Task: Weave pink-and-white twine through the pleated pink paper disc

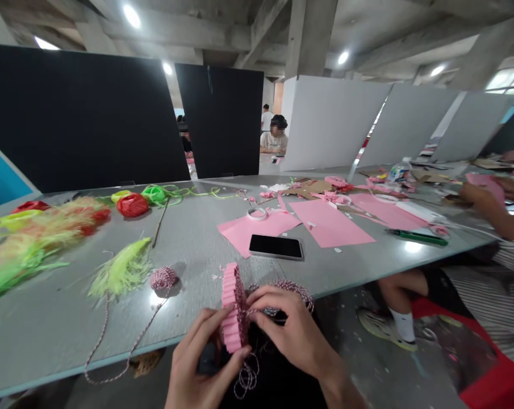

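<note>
1 pink pleated disc [230,309], ruffled and paper-like, is held on edge at the near side of the table [61,335]; clock positions are taken from it.

Left hand [203,346]: grasping the disc's rim from 7 to 9 o'clock, thumb and fingers against the folds. Right hand [293,324]: thumb and fingertips pinching 1 twisted cord [251,312] at the disc's 3 o'clock face. Thin loose loops [246,379] hang below, between 5 and 6 o'clock.

Just beyond the right hand, toward 3 o'clock: 1 coil [303,292], red-and-white, rope-textured. At 10 o'clock: 1 round ball of cord [163,278], and beside it 1 lime feathery tuft [126,267]. At 1 o'clock: 1 phone [276,247], flat, rectangular, dark-faced.

Further off, 1 to 2 o'clock: 3 smooth pink sheets [333,227], the leftmost bearing 1 tape ring [257,213]. Toward 10 o'clock: 1 glossy red bundle [132,205]. At 2 o'clock: 1 clear bottle [400,170].

Farthest, 10 to 12 o'clock: 2 flat black panels [222,119].
</note>
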Motion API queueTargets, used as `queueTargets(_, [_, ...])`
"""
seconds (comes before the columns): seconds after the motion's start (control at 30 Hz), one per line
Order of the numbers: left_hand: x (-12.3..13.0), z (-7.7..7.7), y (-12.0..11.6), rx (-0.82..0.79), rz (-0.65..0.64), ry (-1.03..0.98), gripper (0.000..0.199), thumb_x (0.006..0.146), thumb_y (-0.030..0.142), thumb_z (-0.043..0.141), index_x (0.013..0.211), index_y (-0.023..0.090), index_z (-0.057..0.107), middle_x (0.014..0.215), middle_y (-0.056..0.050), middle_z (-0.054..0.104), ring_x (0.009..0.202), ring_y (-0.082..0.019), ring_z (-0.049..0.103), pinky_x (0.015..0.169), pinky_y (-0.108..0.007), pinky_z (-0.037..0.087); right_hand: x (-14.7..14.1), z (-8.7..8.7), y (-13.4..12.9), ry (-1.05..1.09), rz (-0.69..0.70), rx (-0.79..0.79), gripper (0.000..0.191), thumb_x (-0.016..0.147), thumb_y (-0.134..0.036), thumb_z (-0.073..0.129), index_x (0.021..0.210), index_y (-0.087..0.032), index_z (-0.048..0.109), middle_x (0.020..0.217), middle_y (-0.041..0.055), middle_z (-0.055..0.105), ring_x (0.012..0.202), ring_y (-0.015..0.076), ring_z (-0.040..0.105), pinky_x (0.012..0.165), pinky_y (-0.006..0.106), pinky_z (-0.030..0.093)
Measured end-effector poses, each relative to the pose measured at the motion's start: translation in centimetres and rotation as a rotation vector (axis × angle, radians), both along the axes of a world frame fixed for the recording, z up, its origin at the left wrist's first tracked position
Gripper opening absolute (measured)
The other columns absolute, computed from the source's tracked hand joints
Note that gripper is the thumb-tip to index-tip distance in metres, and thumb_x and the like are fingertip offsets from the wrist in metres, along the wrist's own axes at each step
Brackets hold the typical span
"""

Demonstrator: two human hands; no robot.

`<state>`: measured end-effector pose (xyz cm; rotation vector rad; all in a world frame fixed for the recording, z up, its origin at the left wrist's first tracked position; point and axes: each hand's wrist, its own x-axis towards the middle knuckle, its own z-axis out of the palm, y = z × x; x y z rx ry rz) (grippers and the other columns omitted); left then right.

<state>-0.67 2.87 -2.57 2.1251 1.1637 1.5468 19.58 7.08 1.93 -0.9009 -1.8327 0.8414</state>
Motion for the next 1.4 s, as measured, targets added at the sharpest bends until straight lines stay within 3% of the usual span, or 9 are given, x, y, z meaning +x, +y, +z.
queueTargets(0.13, [-0.2, 0.0, -0.1, -0.02, 0.018, -0.018, 0.048, 0.097, 0.022, 0.077, 0.143, 0.026, 0.063, 0.106, -0.005, 0.071, 0.088, -0.018, 0.071, 0.073, -0.028, 0.062, 2.9, -0.7, 0.3, -0.016, -0.108, -0.01, 0.018, 0.103, -0.029, 0.067, 0.091, -0.023, 0.078, 0.104, 0.0048, 0.082, 0.102, 0.0218, 0.077, 0.097, 0.033, 0.057])
queueTargets(0.33, [-0.5, -0.2, 0.0, 0.007, 0.021, -0.044, 0.049, 0.098, 0.023, 0.078, 0.144, 0.026, 0.062, 0.105, -0.004, 0.069, 0.087, -0.017, 0.069, 0.071, -0.027, 0.06, 9.0, -2.4, 2.3, -0.116, -0.622, -0.078, 0.033, 0.094, -0.053, 0.07, 0.097, -0.022, 0.08, 0.106, 0.0122, 0.083, 0.104, 0.0348, 0.076, 0.099, 0.049, 0.056])
queueTargets(0.47, [-0.2, -0.2, 0.1, 0.001, 0.008, -0.033, 0.05, 0.098, 0.024, 0.078, 0.145, 0.025, 0.061, 0.105, -0.004, 0.068, 0.087, -0.017, 0.068, 0.073, -0.027, 0.06, 6.3, -1.1, 1.5, -0.096, -0.319, -0.019, 0.025, 0.098, -0.044, 0.073, 0.114, -0.026, 0.079, 0.126, 0.0074, 0.079, 0.12, 0.0285, 0.072, 0.109, 0.043, 0.053])
queueTargets(0.63, [0.1, 0.0, 0.1, 0.0, -0.024, -0.009, 0.049, 0.099, 0.023, 0.077, 0.145, 0.024, 0.061, 0.107, -0.005, 0.067, 0.086, -0.016, 0.068, 0.073, -0.027, 0.061, 0.2, 0.1, 0.1, -0.048, 0.02, 0.072, 0.01, 0.1, -0.021, 0.07, 0.102, -0.026, 0.078, 0.112, 0.0023, 0.08, 0.109, 0.0191, 0.075, 0.102, 0.031, 0.055])
queueTargets(0.73, [0.0, 0.0, 0.1, -0.006, -0.026, -0.017, 0.048, 0.098, 0.022, 0.077, 0.144, 0.024, 0.062, 0.105, -0.004, 0.066, 0.085, -0.016, 0.067, 0.071, -0.027, 0.06, 1.8, -1.1, 0.8, -0.065, -0.103, 0.086, 0.015, 0.103, -0.023, 0.063, 0.093, -0.024, 0.075, 0.105, 0.0039, 0.08, 0.103, 0.021, 0.076, 0.096, 0.033, 0.057])
queueTargets(0.9, [-0.1, 0.0, 0.2, 0.022, -0.007, -0.044, 0.049, 0.097, 0.022, 0.078, 0.143, 0.023, 0.062, 0.103, -0.004, 0.067, 0.085, -0.016, 0.066, 0.07, -0.027, 0.058, 8.2, -2.7, 2.6, -0.195, -0.625, 0.079, 0.021, 0.097, -0.039, 0.066, 0.092, -0.022, 0.075, 0.099, 0.0102, 0.081, 0.096, 0.0317, 0.076, 0.094, 0.046, 0.057])
queueTargets(1.07, [0.5, 0.2, 0.3, 0.02, -0.035, -0.03, 0.049, 0.097, 0.021, 0.079, 0.143, 0.023, 0.062, 0.101, -0.003, 0.065, 0.081, -0.015, 0.064, 0.067, -0.025, 0.055, 4.1, -0.7, 0.8, -0.108, -0.188, 0.052, 0.015, 0.1, -0.033, 0.072, 0.113, -0.028, 0.078, 0.122, 0.0042, 0.079, 0.118, 0.024, 0.073, 0.107, 0.037, 0.054])
queueTargets(1.17, [0.5, 0.2, 0.2, 0.004, -0.043, -0.021, 0.051, 0.098, 0.022, 0.078, 0.145, 0.024, 0.061, 0.104, -0.004, 0.065, 0.082, -0.015, 0.066, 0.069, -0.026, 0.057, 0.4, -0.1, -0.1, -0.05, -0.003, 0.124, 0.011, 0.101, -0.021, 0.068, 0.104, -0.026, 0.077, 0.114, 0.0025, 0.079, 0.112, 0.0197, 0.074, 0.103, 0.033, 0.055])
queueTargets(1.4, [0.0, 0.3, 0.0, 0.017, -0.011, -0.029, 0.05, 0.096, 0.022, 0.08, 0.143, 0.024, 0.062, 0.102, -0.003, 0.066, 0.083, -0.016, 0.066, 0.069, -0.027, 0.057, 4.7, -2.3, 2.1, -0.203, -0.473, 0.115, 0.014, 0.1, -0.028, 0.063, 0.092, -0.022, 0.072, 0.102, 0.0092, 0.078, 0.099, 0.0292, 0.074, 0.094, 0.045, 0.056])
